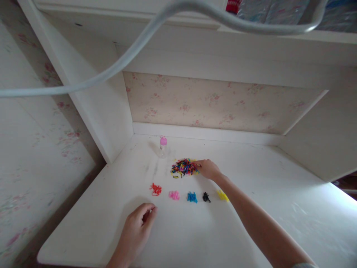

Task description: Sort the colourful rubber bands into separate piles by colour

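right hand (pixel 208 169): fingertips at right edge of mixed band pile (pixel 182 167) on desk (pixel 83 227), grip unclear | left hand (pixel 138 223): loosely curled near red bands (pixel 156 190), contents unclear | advisable: pinch lightly, avoid scattering

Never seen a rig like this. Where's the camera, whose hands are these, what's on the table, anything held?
There's no machine here: these are one person's bare hands. The single picture comes from a camera on that person's head, looking forward and down.

On the white table is a mixed pile of what look like small elastic bands. Nearer the person is a row, left to right: red pile, pink pile, blue pile, black pile, yellow pile. A clear bottle with a pink cap stands farther back.

The right hand is at the mixed pile's right edge; whether it grips a band isn't clear. The left hand is curled near the red pile; I can't tell if it holds anything.
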{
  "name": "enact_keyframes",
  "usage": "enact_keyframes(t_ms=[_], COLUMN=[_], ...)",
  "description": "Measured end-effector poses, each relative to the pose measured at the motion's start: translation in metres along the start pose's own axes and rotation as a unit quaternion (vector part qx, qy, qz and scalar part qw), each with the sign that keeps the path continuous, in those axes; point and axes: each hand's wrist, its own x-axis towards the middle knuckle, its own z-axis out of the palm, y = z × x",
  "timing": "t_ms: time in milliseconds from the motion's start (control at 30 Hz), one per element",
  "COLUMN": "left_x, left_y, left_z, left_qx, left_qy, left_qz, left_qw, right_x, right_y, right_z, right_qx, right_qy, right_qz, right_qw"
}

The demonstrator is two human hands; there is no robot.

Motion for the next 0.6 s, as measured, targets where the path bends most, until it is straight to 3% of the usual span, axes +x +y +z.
enact_keyframes(t_ms=[433, 600], left_x=[-0.001, -0.001], left_y=[0.003, 0.003], left_z=[-0.001, -0.002], left_qx=[0.002, -0.001], left_qy=[0.006, 0.0], left_qz=[0.009, 0.008], left_qw=[1.0, 1.0], right_x=[-0.009, -0.019], right_y=[0.011, 0.018], right_z=[-0.006, -0.009], right_qx=[0.018, 0.057], right_qy=[0.056, 0.106], right_qz=[0.017, 0.025], right_qw=[0.998, 0.992])
